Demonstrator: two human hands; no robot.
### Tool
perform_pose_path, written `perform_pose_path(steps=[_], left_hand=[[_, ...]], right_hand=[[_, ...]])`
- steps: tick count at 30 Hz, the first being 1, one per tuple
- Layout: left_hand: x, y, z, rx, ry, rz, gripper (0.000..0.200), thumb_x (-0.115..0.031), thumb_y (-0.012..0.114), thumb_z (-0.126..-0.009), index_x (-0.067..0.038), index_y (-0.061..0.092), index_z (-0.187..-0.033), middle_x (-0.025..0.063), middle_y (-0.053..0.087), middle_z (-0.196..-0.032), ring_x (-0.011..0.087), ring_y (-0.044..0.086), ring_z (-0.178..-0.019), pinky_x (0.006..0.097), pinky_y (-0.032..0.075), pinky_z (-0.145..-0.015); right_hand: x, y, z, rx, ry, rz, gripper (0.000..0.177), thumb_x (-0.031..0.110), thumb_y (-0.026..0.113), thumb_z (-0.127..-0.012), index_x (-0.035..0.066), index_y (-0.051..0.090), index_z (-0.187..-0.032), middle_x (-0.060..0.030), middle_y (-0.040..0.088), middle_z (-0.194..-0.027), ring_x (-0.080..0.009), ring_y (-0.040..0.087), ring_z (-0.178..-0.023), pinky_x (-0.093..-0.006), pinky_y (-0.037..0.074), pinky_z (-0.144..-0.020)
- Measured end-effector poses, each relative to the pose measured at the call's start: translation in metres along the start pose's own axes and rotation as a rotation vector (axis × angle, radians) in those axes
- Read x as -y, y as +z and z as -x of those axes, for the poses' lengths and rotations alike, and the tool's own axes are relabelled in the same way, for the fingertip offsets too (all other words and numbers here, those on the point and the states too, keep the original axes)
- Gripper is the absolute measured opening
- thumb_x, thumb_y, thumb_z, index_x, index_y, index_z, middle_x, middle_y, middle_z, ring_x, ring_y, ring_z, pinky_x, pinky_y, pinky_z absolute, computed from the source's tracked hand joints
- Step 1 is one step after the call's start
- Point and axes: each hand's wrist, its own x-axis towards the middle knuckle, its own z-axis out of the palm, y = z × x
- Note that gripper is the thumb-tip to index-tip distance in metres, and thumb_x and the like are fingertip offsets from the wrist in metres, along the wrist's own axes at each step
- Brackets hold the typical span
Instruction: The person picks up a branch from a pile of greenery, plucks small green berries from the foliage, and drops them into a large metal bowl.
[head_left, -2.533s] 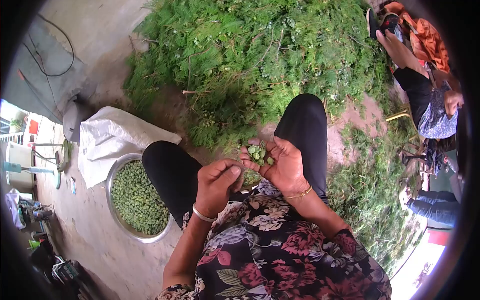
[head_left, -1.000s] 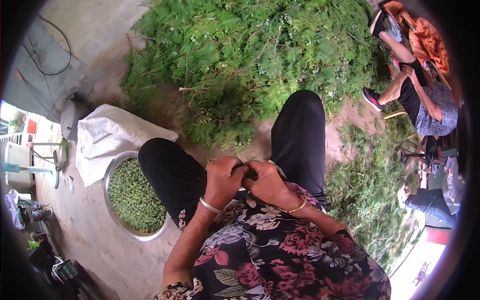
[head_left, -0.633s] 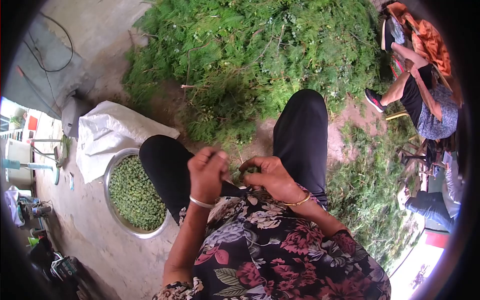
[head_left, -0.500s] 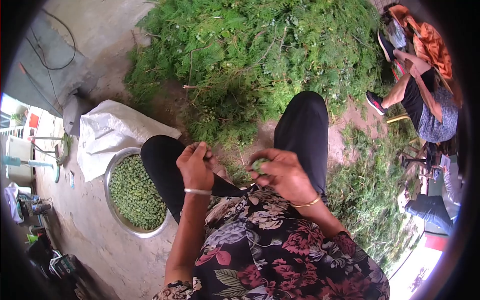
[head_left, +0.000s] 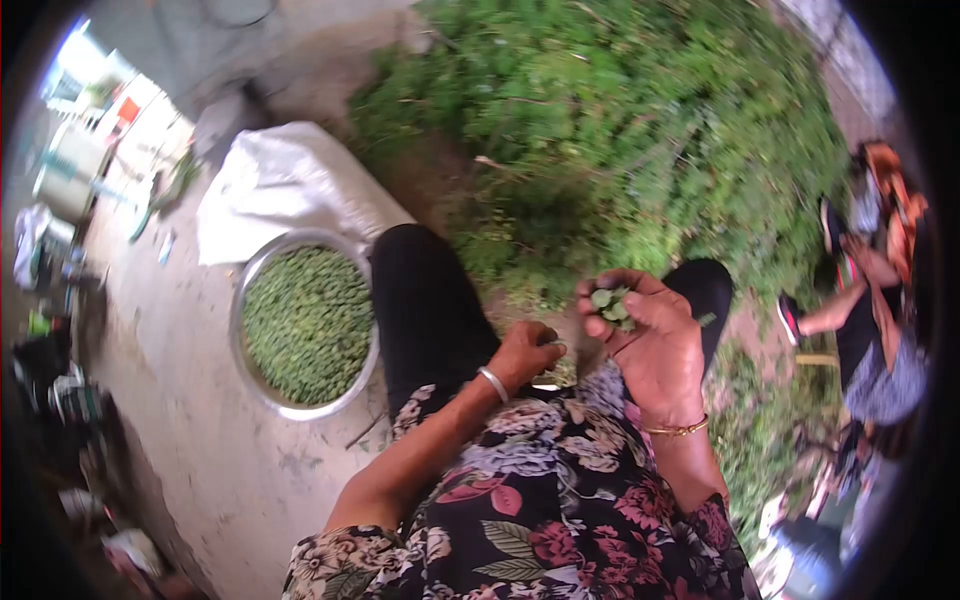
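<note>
My right hand (head_left: 655,345) is raised over my right knee, its fingers curled around a small bunch of green pods (head_left: 610,303). My left hand (head_left: 525,352), with a silver bangle on its wrist, is low in my lap between my black-clad knees. Its fingers are curled down onto a small heap of green pods (head_left: 560,375) there, and what they hold is hidden. The two hands are apart. The picture is blurred.
A round metal basin (head_left: 238,310) full of green pods sits on the concrete floor by my left knee, with a white sack (head_left: 280,180) behind it. A big pile of green plants (head_left: 620,130) lies ahead. Another person (head_left: 870,330) sits at the right. Clutter (head_left: 60,180) lines the left edge.
My head has turned, so the basin sits nearer the middle. My left hand has dropped into my lap. My right hand has lifted with the pods.
</note>
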Motion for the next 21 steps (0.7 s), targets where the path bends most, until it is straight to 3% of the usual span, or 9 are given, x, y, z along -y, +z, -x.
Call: perform_pose_path(steps=[3, 5, 9, 11, 12, 13, 15, 17, 21], left_hand=[[0.024, -0.01, -0.009, -0.109, -0.033, 0.207, 0.03, -0.013, 0.067, -0.075, 0.009, 0.062, -0.096, 0.011, 0.064, -0.069, 0.0152, 0.061, -0.06, 0.0283, 0.047, -0.052], [0.036, -0.009, -0.028, -0.183, 0.035, 0.208, 0.026, -0.012, 0.066, -0.075, 0.008, 0.062, -0.092, 0.0103, 0.064, -0.068, 0.0154, 0.06, -0.058, 0.0286, 0.046, -0.051], [0.058, -0.007, -0.045, -0.243, 0.149, 0.101, 0.019, -0.009, 0.066, -0.075, 0.007, 0.063, -0.084, 0.009, 0.063, -0.065, 0.0157, 0.059, -0.056, 0.0292, 0.046, -0.051], [0.068, -0.005, -0.04, -0.211, 0.173, 0.028, 0.015, -0.008, 0.065, -0.075, 0.006, 0.063, -0.08, 0.0083, 0.063, -0.064, 0.0159, 0.058, -0.054, 0.0295, 0.046, -0.05], [0.067, -0.006, -0.035, -0.194, 0.175, -0.003, 0.014, -0.008, 0.065, -0.075, 0.005, 0.063, -0.078, 0.008, 0.062, -0.063, 0.016, 0.058, -0.054, 0.0297, 0.046, -0.05], [0.066, -0.007, -0.03, -0.17, 0.159, -0.02, 0.013, -0.007, 0.065, -0.075, 0.005, 0.063, -0.077, 0.0076, 0.062, -0.062, 0.0161, 0.058, -0.053, 0.0299, 0.046, -0.05], [0.052, -0.01, -0.022, -0.13, 0.09, 0.025, 0.011, -0.006, 0.064, -0.075, 0.004, 0.064, -0.073, 0.007, 0.062, -0.061, 0.0163, 0.057, -0.052, 0.0302, 0.046, -0.049], [-0.004, -0.02, -0.015, -0.087, -0.125, 0.284, 0.009, -0.003, 0.062, -0.079, 0.005, 0.062, -0.081, 0.0083, 0.061, -0.068, 0.0153, 0.058, -0.058, 0.0285, 0.048, -0.052], [-0.033, -0.048, -0.078, -0.283, -0.053, 0.229, 0.011, -0.004, 0.062, -0.079, 0.007, 0.062, -0.078, 0.0085, 0.061, -0.067, 0.0141, 0.059, -0.054, 0.0238, 0.046, -0.047]], right_hand=[[-0.03, 0.048, -0.025, 0.286, 0.149, 0.048, 0.039, 0.01, 0.05, -0.084, -0.013, 0.05, -0.115, -0.0277, 0.057, -0.113, -0.0314, 0.061, -0.099, -0.0393, 0.051, -0.088], [-0.047, 0.09, -0.039, 0.461, 0.28, -0.068, 0.044, 0.014, 0.053, -0.087, -0.011, 0.046, -0.122, -0.0247, 0.054, -0.121, -0.0287, 0.057, -0.105, -0.0403, 0.047, -0.092], [-0.068, 0.143, -0.058, 0.512, 0.317, -0.047, 0.048, 0.021, 0.057, -0.09, -0.008, 0.045, -0.126, -0.0198, 0.053, -0.125, -0.0237, 0.053, -0.109, -0.0387, 0.044, -0.094], [-0.055, 0.145, -0.065, 0.58, 0.197, 0.372, 0.053, 0.025, 0.061, -0.089, -0.006, 0.044, -0.128, -0.0158, 0.053, -0.125, -0.0191, 0.051, -0.111, -0.0349, 0.043, -0.092], [-0.047, 0.139, -0.066, 0.534, 0.093, 0.431, 0.048, 0.023, 0.063, -0.088, -0.006, 0.048, -0.124, -0.0129, 0.059, -0.113, -0.0181, 0.056, -0.103, -0.0324, 0.045, -0.089], [-0.039, 0.126, -0.073, 0.504, 0.082, 0.428, 0.048, 0.023, 0.063, -0.088, -0.006, 0.048, -0.124, -0.0129, 0.059, -0.113, -0.0181, 0.056, -0.103, -0.0324, 0.045, -0.089], [-0.019, 0.086, -0.088, 0.395, -0.135, 0.845, 0.041, 0.021, 0.064, -0.087, -0.007, 0.054, -0.116, -0.0127, 0.064, -0.1, -0.0199, 0.061, -0.093, -0.0317, 0.048, -0.084], [0.003, 0.047, -0.096, 0.174, 0.02, 0.64, 0.035, 0.02, 0.064, -0.087, -0.007, 0.058, -0.108, -0.0148, 0.066, -0.092, -0.0217, 0.064, -0.086, -0.0324, 0.051, -0.08], [0.043, -0.027, -0.118, -0.033, 0.128, 0.709, 0.033, 0.021, 0.062, -0.089, -0.007, 0.058, -0.104, -0.0163, 0.065, -0.093, -0.0215, 0.064, -0.088, -0.0326, 0.051, -0.08]])
